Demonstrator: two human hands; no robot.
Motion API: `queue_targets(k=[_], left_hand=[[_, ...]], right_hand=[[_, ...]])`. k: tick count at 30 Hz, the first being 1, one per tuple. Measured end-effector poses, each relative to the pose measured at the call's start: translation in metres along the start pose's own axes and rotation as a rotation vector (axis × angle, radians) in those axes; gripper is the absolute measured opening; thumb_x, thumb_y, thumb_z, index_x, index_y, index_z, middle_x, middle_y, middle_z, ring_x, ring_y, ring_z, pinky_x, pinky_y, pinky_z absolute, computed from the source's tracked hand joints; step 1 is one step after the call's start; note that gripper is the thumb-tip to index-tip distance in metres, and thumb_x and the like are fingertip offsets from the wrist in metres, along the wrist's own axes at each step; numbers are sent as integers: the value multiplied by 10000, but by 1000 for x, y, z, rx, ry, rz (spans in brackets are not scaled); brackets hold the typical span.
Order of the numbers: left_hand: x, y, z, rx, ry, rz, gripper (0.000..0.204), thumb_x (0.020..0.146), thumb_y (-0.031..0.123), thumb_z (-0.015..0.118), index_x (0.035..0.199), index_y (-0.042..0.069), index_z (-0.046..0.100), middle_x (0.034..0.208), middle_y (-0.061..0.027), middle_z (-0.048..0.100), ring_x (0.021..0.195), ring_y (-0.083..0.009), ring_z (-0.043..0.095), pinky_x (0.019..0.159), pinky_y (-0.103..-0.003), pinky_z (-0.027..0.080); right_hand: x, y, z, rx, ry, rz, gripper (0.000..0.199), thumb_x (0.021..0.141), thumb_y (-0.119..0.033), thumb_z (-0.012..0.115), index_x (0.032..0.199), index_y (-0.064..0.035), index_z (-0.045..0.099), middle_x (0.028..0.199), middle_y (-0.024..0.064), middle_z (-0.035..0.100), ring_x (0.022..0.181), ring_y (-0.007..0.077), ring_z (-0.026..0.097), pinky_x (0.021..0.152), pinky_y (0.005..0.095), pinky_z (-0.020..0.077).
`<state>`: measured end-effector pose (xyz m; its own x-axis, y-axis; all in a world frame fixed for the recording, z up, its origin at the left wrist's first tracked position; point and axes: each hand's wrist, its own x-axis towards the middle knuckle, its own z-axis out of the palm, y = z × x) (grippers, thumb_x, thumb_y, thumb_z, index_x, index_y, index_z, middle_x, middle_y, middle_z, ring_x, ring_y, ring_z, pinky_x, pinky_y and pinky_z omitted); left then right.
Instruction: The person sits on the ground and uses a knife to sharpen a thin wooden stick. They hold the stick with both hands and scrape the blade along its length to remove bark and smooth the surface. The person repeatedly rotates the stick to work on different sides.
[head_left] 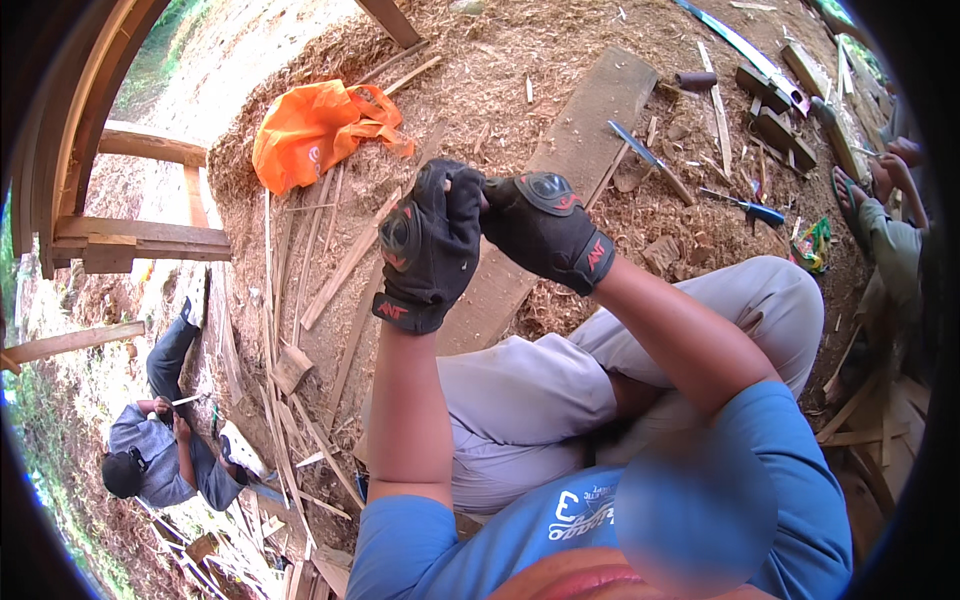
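Both my hands wear black fingerless-style work gloves with red marks and are raised together in front of me, above a wooden plank (590,110). My left hand (430,250) is curled, its back toward the camera. My right hand (545,230) comes in from the right, and its fingertips pinch the glove at the top of my left hand. No tool is in either hand. I sit with my knees in light grey trousers (700,310) below the hands.
The ground is covered in wood shavings and thin wooden strips (340,270). An orange plastic bag (315,130) lies at the upper left. Chisels (745,208), a saw (740,45) and wood blocks lie at the upper right. One person crouches at the lower left (160,450), another sits at the right edge (890,240).
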<state>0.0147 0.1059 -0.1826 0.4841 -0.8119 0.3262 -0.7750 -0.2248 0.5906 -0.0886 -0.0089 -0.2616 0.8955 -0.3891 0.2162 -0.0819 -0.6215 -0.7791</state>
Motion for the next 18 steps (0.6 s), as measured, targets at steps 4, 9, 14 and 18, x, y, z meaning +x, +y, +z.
queue_targets(k=[4,9,14,18], left_hand=[[5,-11,15,-8,19,-27,216,1110,273,523,1036,92,615,868,-119,693,755,-367,699,668,-479,543],[-3,0,11,63,10,40,213,1099,276,545,1044,83,617,946,-130,704,808,-370,705,691,-472,552],[5,8,23,101,17,80,238,1125,241,476,1026,87,628,955,-99,686,863,-346,708,727,-452,548],[-1,-15,15,131,63,160,175,1080,242,567,1044,82,629,881,-135,696,755,-393,687,657,-484,548]], right_hand=[[-15,39,10,-195,-321,366,240,986,-359,663,1092,-209,817,932,119,778,897,309,755,779,410,577],[-6,-5,-9,-144,8,101,338,974,-458,679,979,-142,799,865,139,752,835,334,736,759,446,561],[-17,47,2,-145,-195,260,289,980,-394,656,956,-128,768,833,150,725,780,368,708,715,475,543],[-4,2,-6,-115,-49,77,243,982,-336,642,951,-119,747,843,151,726,792,362,711,700,471,535]])
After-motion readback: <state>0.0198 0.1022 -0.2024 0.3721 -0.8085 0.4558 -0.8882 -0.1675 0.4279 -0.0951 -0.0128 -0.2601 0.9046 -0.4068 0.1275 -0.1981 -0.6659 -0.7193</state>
